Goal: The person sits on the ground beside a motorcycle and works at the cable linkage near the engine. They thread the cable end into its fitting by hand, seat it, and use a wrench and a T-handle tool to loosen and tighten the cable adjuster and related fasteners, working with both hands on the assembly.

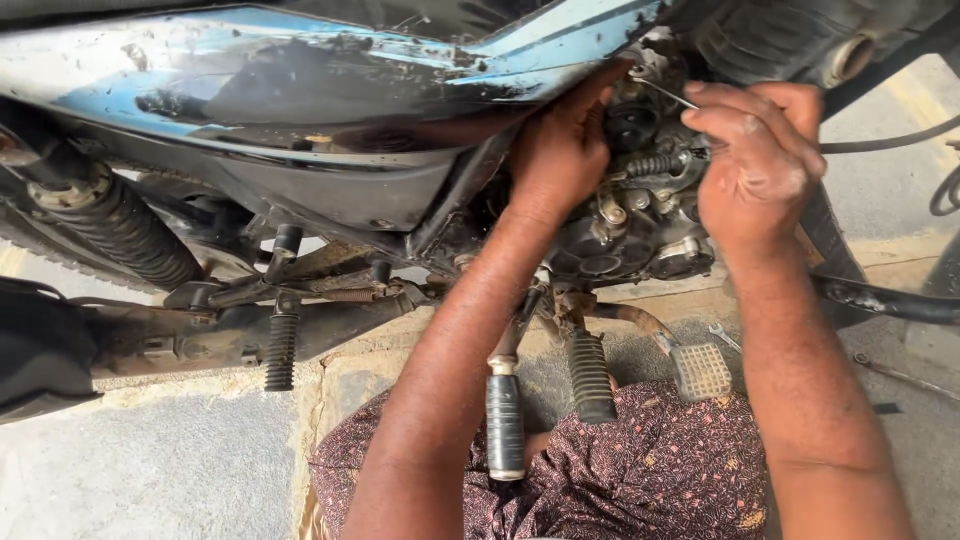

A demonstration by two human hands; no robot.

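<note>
While the motorcycle [300,110] stands over the pavement [150,470], both hands work at its engine [640,220], under the scuffed blue and black side panel [250,70]. The left hand [560,150] reaches in from below, its fingers [590,95] curled and pressed against the engine's upper parts; what they grip is hidden. The right hand [755,160] sits just beside it, fingers [735,105] pressed together and pinching a thin wire [665,92] that slants up to the left toward the engine top. A small coil spring [652,163] lies between the two hands. Below the engine hang the kick lever [505,420], a footrest [590,375] and the brake pedal [700,370], above the person's patterned cloth [620,470]. The rear shock absorber [110,225] shows at left.
</note>
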